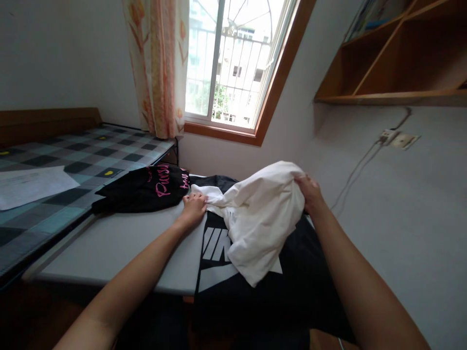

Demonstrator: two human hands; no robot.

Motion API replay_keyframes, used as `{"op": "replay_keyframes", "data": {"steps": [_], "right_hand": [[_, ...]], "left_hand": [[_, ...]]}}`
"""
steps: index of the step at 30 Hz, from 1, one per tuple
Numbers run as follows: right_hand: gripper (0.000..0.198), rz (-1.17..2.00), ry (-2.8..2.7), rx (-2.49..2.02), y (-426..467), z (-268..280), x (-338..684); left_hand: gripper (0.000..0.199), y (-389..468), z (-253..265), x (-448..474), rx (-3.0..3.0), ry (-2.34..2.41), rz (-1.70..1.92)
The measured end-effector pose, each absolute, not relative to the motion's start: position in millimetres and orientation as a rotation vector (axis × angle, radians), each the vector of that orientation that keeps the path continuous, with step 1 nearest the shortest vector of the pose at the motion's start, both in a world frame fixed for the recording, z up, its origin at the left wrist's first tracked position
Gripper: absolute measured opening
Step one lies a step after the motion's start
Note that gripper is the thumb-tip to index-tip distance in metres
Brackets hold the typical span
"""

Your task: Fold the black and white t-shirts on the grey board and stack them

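Note:
A white cloth garment (262, 209), bunched and creased, stretches between my two hands; its exact kind does not show. My left hand (195, 209) is closed on its narrow left end, low over the table. Higher up, my right hand (309, 192) grips the right end and lifts it, so the fabric hangs in a loose fold. Beneath it lies a black cloth with large grey lettering (217, 245), draped over the table's front edge. Left of my left hand rests a folded black garment with pink lettering (146, 189).
The grey-white table (127, 248) stands beside a bed with a checked cover (83, 150), where paper sheets (32, 184) lie. Behind are a curtain (162, 68) and a barred window (233, 63). Wooden shelves (394, 95) and a socket with cables (388, 137) are on the right wall.

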State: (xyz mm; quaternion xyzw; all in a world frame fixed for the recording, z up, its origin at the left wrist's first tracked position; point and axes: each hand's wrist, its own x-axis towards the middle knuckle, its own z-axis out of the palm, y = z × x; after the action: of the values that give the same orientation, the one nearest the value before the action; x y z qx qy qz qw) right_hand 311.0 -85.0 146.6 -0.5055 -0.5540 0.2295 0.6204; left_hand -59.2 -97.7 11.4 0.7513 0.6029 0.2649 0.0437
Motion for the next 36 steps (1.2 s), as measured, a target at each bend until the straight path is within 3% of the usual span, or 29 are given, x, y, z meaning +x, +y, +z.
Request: {"op": "replay_keyframes", "data": {"steps": [7, 15, 24, 27, 30, 33, 36], "right_hand": [[0.045, 0.506, -1.304, -1.562, -98.9, 90.6, 364.7], [0.053, -0.062, -1.585, -1.668, -121.1, 123.3, 388.0], [0.033, -0.347, -1.723, -2.006, -124.7, 125.1, 418.1], [0.024, -0.261, -1.893, -1.846, -115.3, 117.8, 385.9], [0.024, 0.036, -2.15, -1.559, -107.3, 111.5, 323.9], [0.037, 0.32, -2.303, -1.299, -101.1, 101.3, 249.8], [0.059, 0.345, -2.347, -1.175, -92.8, 87.0, 185.9]], "left_hand": [[0.025, -93.7, 9.5, -62.5, 2.341, 1.929, 0.929], [0.02, -91.3, 11.1, -63.7, 2.284, 1.929, 1.116], [0.028, -95.4, 27.5, -62.9, 1.956, 2.018, 1.452], [0.027, -97.7, 25.9, -57.4, 1.954, 1.889, 1.408], [0.028, -98.8, 23.8, -53.3, 1.95, 1.798, 1.42], [0.03, -98.9, 23.3, -52.8, 1.963, 1.702, 1.481], [0.029, -98.2, 24.6, -54.7, 1.966, 1.645, 1.547]]}}
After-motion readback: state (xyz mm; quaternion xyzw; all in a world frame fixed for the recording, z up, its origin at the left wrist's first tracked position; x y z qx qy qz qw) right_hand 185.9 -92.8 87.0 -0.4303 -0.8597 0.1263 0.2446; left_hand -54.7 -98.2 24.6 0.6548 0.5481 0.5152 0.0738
